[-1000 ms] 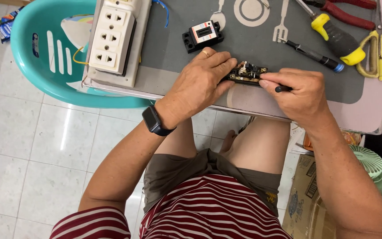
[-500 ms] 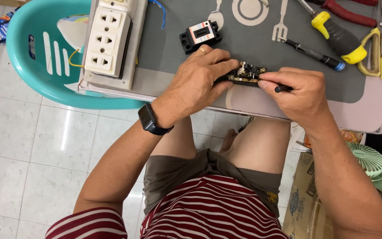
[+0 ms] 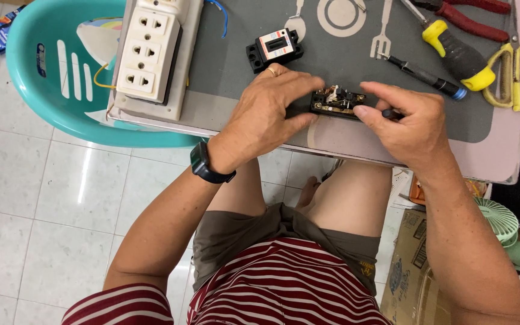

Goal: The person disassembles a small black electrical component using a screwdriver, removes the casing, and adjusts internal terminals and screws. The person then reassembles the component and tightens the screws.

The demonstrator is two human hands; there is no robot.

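On a small tabletop (image 3: 344, 141) covered by a grey mat (image 3: 224, 66) printed with cutlery shapes, two hands work over a small black electrical part (image 3: 336, 101) near the front edge. Left hand (image 3: 269, 111), ring on one finger and dark watch on the wrist, pinches the part's left end between fingers. Right hand (image 3: 407, 120) closes narrowly around a thin dark tool at the part's right end. Farther back lie a white triple socket (image 3: 150, 55), a black switch module (image 3: 274, 49), a screwdriver (image 3: 422, 75), pliers (image 3: 464, 18) and yellow scissors (image 3: 513, 75). Left of the tabletop stands a turquoise plastic chair (image 3: 37, 78) on pale floor tiles (image 3: 61, 198). A cardboard box (image 3: 404, 271) sits at right.
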